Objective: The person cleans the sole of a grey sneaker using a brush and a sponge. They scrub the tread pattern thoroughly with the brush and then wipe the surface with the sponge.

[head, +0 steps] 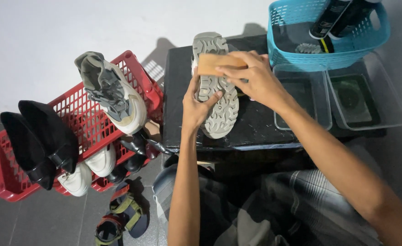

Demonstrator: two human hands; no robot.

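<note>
We find the shoe (217,86) lying sole-up on the black table (255,123), its grey treaded sole facing us. The left hand (195,107) is closed around the shoe's near edge, thumb on the tread, steadying it. The right hand (255,77) grips a tan wooden brush (214,64) and presses it against the sole close to the toe end.

We judge the step in hand to be scrubbing of the sole, with only the toe end under the brush. The next move calls for firm strokes down towards the heel while the left hand holds the shoe against sliding.

Two clear tubs (337,93) stand just right of the shoe, a blue basket (278,48) behind them. A red crate (96,123) of shoes sits at left.
</note>
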